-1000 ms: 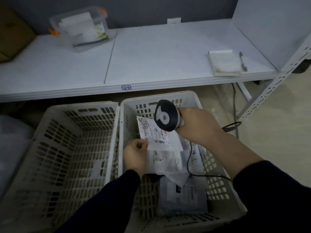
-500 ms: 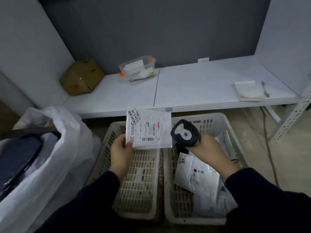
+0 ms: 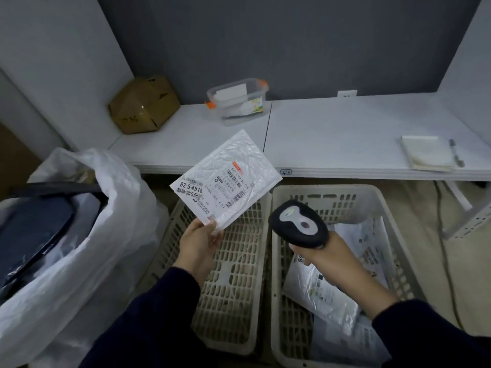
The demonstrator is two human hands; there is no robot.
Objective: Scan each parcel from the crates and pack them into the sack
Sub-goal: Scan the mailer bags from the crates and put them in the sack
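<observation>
Below a white shelf (image 3: 345, 144), the left hand (image 3: 199, 243) pinches a parcel (image 3: 225, 179) over the left crate (image 3: 231, 274), which shows no parcels. The right hand (image 3: 326, 253) grips the scanner (image 3: 299, 224) just beside it. The sack (image 3: 101, 235) is partly filled; several parcels (image 3: 318, 296) lie unscanned in the right crate (image 3: 276, 261).

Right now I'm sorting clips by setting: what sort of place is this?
Probably a parcel sorting station: the left hand holds a labelled mailer, the right hand a barcode scanner, beside a white sack.

My left hand (image 3: 199, 245) pinches a white padded parcel (image 3: 225, 176), label up, over the left crate (image 3: 233, 274). The white sack (image 3: 93, 248) stands left of that crate.
</observation>
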